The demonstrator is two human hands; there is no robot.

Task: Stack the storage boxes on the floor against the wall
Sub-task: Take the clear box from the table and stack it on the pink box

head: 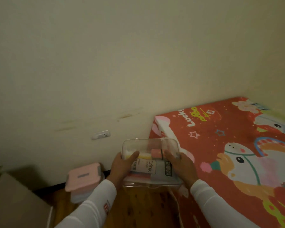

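I hold a clear plastic storage box (148, 146) in the air above the wooden floor, between the wall and the bed. Packets and a pink-and-yellow item show through its lid. My left hand (122, 167) grips its left side with the thumb on top. My right hand (181, 165) grips its right side. A pink-lidded storage box (83, 177) stands on the floor against the wall, to the left of the clear box and lower than it. It seems to rest on another pale box; I cannot tell for sure.
A red cartoon-print mattress (229, 153) fills the right side, its corner close to the clear box. A cardboard box (15, 203) sits at lower left. A wall socket (101, 134) is above the pink-lidded box. Wooden floor (138, 209) shows between my arms.
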